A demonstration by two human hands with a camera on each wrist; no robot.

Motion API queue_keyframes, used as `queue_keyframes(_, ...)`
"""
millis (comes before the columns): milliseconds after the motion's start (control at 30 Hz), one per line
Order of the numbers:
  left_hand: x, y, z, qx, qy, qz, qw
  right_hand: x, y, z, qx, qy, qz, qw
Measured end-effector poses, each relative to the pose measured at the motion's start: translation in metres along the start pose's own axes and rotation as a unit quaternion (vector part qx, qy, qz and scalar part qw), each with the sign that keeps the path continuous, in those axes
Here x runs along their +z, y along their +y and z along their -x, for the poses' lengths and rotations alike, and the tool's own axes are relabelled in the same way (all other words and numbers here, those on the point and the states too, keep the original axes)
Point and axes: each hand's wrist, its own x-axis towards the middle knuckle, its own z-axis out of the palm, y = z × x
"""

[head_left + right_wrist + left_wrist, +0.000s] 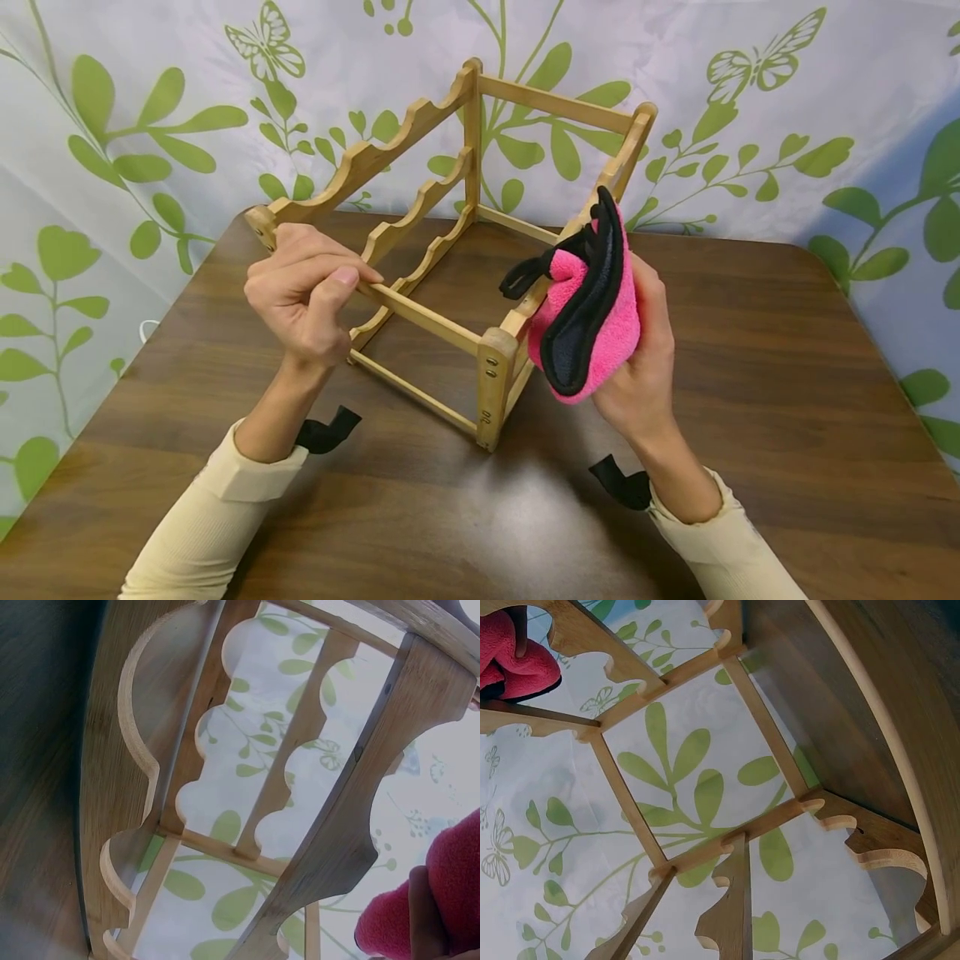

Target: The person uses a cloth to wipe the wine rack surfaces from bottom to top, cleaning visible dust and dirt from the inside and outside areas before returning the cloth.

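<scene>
A light wooden rack with scalloped side rails, like a wine rack, stands on the table. My left hand grips its near top crossbar close to the left corner, fingers curled and thumb along the bar. In my right hand is a bunched pink cloth with black edging and a black loop, held at the rack's right top scalloped rail. The right wrist view shows the pink cloth with a finger across it, beside a scalloped rail. Most right-hand fingers are hidden behind the cloth.
The dark brown wooden table extends on both sides of the rack. Behind it hangs a pale backdrop printed with green leaves and butterflies. Black straps stick out at both wrists, below the cream sleeves.
</scene>
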Motion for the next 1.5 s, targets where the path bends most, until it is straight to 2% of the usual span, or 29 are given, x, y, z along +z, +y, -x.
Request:
queue_keyframes(633,0.000,-0.005,-0.001,-0.004,0.017,0.013,0.9998,0.001,0.000,-0.003,-0.012,0.009,0.024,0.9996)
queue_keyframes(833,0.002,-0.004,-0.002,-0.002,0.019,0.014,0.9997,0.004,0.001,-0.004,-0.029,0.037,0.029,0.9985)
queue_keyframes(1033,0.002,-0.004,-0.003,-0.002,0.024,0.014,0.9996,0.007,0.004,-0.004,-0.040,0.091,0.042,0.9941)
queue_keyframes(1167,0.002,-0.004,-0.004,-0.002,0.033,0.022,0.9992,0.007,0.005,-0.005,-0.041,0.095,0.042,0.9938)
queue_keyframes(1367,0.001,-0.006,-0.006,-0.003,0.047,0.037,0.9982,0.003,0.010,-0.006,0.002,0.108,0.071,0.9916)
queue_keyframes(1500,-0.001,-0.010,-0.007,-0.003,0.053,0.053,0.9972,-0.002,0.015,-0.005,0.033,0.096,0.077,0.9919)
